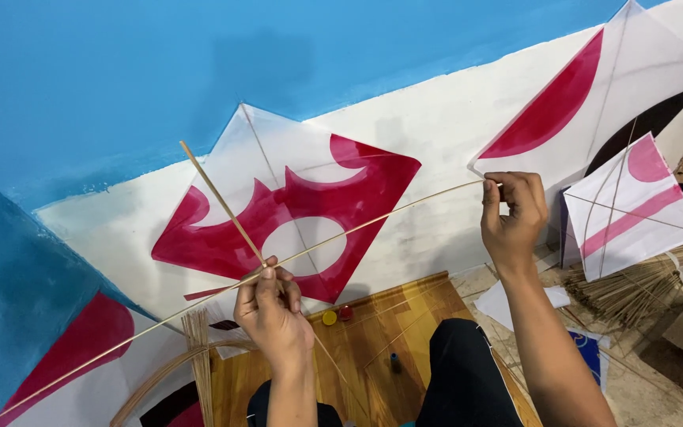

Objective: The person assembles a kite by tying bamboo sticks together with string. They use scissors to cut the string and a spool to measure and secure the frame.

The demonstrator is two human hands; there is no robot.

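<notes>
Two thin bamboo sticks (240,228) cross at the left hand (272,310), which pinches them shut at the crossing. The right hand (513,213) grips the long bowed stick's (389,213) end, fingers closed. Steady, even tension should keep the curve smooth. Red-and-white kites (294,205) lean on the wall behind.

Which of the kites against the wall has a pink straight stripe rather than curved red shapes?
The small kite at far right, beside the right hand; the others carry curved red patterns.
</notes>
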